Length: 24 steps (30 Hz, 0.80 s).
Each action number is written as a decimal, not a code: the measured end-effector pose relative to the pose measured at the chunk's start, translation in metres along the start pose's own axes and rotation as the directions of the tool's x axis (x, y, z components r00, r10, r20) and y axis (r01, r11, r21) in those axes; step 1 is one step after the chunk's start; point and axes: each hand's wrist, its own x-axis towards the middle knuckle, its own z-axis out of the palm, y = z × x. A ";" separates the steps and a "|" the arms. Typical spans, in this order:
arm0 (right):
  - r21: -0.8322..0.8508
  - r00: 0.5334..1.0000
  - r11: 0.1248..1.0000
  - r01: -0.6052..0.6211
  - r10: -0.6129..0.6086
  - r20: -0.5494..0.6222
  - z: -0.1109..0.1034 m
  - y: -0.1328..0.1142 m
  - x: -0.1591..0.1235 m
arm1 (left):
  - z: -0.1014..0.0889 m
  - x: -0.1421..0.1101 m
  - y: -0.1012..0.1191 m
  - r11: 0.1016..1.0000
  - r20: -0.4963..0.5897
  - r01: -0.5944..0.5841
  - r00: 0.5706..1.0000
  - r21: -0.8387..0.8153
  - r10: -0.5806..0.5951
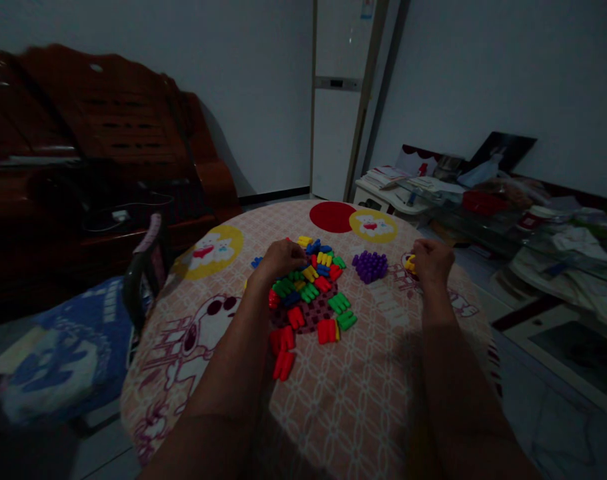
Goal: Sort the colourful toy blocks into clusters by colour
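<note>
A loose pile of small plastic building blocks [310, 291] in red, green, blue and yellow lies mid-table, partly over a dark purplish lattice piece [317, 313]. My left hand [284, 258] is at the pile's far left side with fingers curled down; what they grip, if anything, is hidden. To the right of the pile, a cluster of purple blocks [370, 267] sits packed together. Farther right, my right hand [434, 261] is closed on a yellow block [410, 264], which pokes out on its left side.
A patterned cloth [353, 393] covers the round table. A chair with a blue cushion [73, 353] stands at the left, and a wooden sofa [118, 127] is behind it. Papers and other items crowd a glass-topped cabinet [513, 227] at the right.
</note>
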 end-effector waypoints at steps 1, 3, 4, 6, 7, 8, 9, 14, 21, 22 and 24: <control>0.043 1.000 0.999 -0.009 0.008 0.013 0.001 -0.004 -0.002 | 0.005 0.001 0.000 1.000 0.036 -0.010 0.999 0.007 0.009; 0.130 0.998 0.990 -0.057 0.054 0.031 0.003 -0.011 -0.006 | 0.016 0.001 0.003 1.000 0.039 -0.014 0.999 0.013 0.014; 0.155 0.997 0.985 -0.077 0.071 0.043 0.003 -0.014 -0.007 | 0.021 0.001 0.006 1.000 0.015 -0.015 1.000 0.017 0.015; 0.189 0.993 0.976 -0.110 0.099 0.069 0.003 -0.017 -0.009 | 0.030 0.000 0.012 0.999 -0.012 -0.018 1.000 0.035 0.019; 0.201 0.991 0.971 -0.126 0.112 0.079 0.003 -0.019 -0.009 | 0.033 -0.001 0.014 0.998 -0.002 -0.016 1.000 0.053 0.016; 0.211 0.989 0.968 -0.138 0.122 0.086 0.002 -0.020 -0.010 | 0.035 -0.002 0.017 0.997 0.021 -0.008 1.000 0.076 0.006; 0.220 0.988 0.965 -0.145 0.128 0.088 0.002 -0.022 -0.010 | 0.036 -0.003 0.019 0.995 0.049 0.002 0.999 0.102 -0.007; 0.252 0.988 0.957 -0.141 0.122 0.092 -0.005 -0.035 -0.014 | 0.030 -0.003 0.021 0.990 0.138 -0.026 0.990 0.137 0.007; 0.373 0.975 0.917 -0.138 0.060 0.212 0.002 -0.065 -0.027 | 0.026 0.002 0.013 0.989 0.127 -0.036 0.990 -0.144 0.055; 0.400 0.966 0.906 -0.139 0.034 0.258 0.005 -0.070 -0.031 | 0.025 0.002 0.012 0.972 0.105 -0.036 0.993 -0.231 0.062; 0.441 0.927 0.884 -0.156 -0.023 0.374 0.012 -0.083 -0.043 | 0.025 0.003 0.016 0.907 0.079 -0.031 0.994 -0.419 0.071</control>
